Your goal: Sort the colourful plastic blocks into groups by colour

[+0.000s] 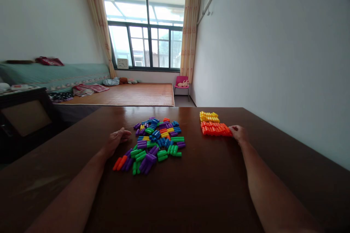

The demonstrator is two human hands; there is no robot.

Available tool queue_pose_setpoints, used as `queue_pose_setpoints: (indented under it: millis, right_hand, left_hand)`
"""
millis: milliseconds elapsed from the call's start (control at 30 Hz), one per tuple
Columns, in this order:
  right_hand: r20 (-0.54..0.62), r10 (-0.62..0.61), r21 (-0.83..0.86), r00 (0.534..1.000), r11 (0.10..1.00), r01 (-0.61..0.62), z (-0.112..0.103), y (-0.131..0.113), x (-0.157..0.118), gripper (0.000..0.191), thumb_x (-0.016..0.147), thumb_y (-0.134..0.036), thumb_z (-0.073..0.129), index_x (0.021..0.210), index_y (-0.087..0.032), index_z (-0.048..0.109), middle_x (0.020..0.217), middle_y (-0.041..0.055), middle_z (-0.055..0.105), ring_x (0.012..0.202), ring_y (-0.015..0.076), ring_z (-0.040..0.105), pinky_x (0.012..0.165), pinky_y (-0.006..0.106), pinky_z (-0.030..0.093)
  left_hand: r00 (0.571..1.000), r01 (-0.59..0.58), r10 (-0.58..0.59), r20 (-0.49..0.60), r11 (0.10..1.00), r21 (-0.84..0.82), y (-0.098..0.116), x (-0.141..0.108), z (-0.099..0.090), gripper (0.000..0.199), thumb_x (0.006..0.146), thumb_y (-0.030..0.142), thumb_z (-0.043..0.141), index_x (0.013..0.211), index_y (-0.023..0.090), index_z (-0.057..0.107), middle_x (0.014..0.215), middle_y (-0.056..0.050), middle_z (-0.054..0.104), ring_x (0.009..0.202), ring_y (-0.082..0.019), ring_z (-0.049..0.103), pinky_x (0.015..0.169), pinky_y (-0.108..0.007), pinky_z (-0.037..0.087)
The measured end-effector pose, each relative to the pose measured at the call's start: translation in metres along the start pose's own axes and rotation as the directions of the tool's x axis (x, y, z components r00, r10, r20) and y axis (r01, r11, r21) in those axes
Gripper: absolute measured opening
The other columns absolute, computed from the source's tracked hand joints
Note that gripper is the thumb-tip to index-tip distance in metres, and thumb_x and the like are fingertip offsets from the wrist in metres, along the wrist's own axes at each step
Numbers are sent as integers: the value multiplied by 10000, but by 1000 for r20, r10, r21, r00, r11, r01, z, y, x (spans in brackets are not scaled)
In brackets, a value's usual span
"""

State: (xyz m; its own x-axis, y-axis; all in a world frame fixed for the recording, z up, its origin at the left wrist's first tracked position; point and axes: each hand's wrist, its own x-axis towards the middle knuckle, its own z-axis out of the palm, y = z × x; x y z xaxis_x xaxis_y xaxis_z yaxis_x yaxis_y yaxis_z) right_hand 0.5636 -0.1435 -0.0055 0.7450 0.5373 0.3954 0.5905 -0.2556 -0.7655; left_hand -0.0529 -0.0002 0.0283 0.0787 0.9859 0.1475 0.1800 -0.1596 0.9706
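On the brown table (191, 189), a mixed pile of tube-shaped plastic building pieces (150, 145) in purple, green, blue, yellow and orange lies left of the middle. My left hand (118, 137) rests at the pile's left edge, fingers loosely stretched towards it and holding nothing visible. To the right, orange pieces (214, 129) lie side by side in a row, in front of grouped yellow pieces (209, 117). My right hand (238, 133) pinches the right end of the orange row; its fingertips partly cover the piece there.
Two orange pieces (119, 163) lie at the near left of the pile. Beyond the table's far edge is a low bed (142, 93) with cloths on it. A dark cabinet (27, 113) stands at left, a pink chair (182, 80) by the far wall.
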Motion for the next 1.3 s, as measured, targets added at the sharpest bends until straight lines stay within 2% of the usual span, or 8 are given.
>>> queue_pose_setpoints:
  millis: [300,433,667,767,900,1067,1167,1300]
  right_hand:
    - [-20,-8,-119,1000,993,5,-5,14,2,275,693,-389,532,714,-166,691,718,109,696,645,210,607,595,299,444]
    - [-124,19,-103,992,994,-32,-7,19,2,315,718,-371,514,828,-142,700,754,120,683,634,219,581,610,340,453]
    - [-269,-246,-132,931,967,217,-13,-39,-26,363,833,-282,394,1071,-188,652,948,97,706,727,226,600,726,373,465]
    - [-136,-427,-78,894,904,420,1,-78,-52,367,878,-324,381,1124,-191,617,1033,89,700,768,209,623,732,342,474]
    - [244,-565,-23,789,809,587,30,-114,-95,357,888,-416,433,1085,-196,634,1010,96,704,771,216,652,728,341,488]
    - [618,-478,254,625,873,417,57,-141,-145,409,893,-515,449,1139,-214,579,938,70,717,614,176,662,616,308,525]
    - [661,-485,399,573,873,280,65,-155,-164,445,890,-532,461,1214,-233,521,1085,78,696,709,182,689,655,311,553]
    - [560,-534,387,633,844,370,63,-163,-176,433,888,-516,476,1200,-223,541,1086,83,686,729,185,674,669,319,549]
  left_hand:
    - [1000,-14,14,14,1000,1,-8,3,0,600,638,743,616,738,161,723,832,-104,739,782,-240,679,691,-354,562]
    - [998,-43,43,37,999,13,-9,1,5,619,680,742,574,751,143,714,790,-108,727,755,-226,674,686,-344,541]
    - [991,-130,124,48,981,144,-15,1,14,634,733,747,491,749,150,702,767,-104,719,750,-227,667,610,-304,493]
    - [987,-149,137,82,974,173,-14,0,15,637,743,742,481,759,144,701,791,-107,723,767,-231,669,612,-304,495]
    - [986,-148,133,103,977,153,-14,0,14,649,768,734,450,772,132,692,789,-106,719,755,-221,669,619,-301,497]
    - [980,-196,188,69,971,136,-12,2,22,621,814,694,419,869,142,697,875,-104,719,793,-219,658,612,-295,503]
    - [967,-247,238,95,963,104,-13,0,33,589,840,651,411,951,150,699,970,-105,711,856,-224,655,654,-302,514]
    - [951,-285,262,165,949,134,-15,-4,38,579,846,634,416,892,137,711,912,-110,711,801,-213,650,685,-319,512]
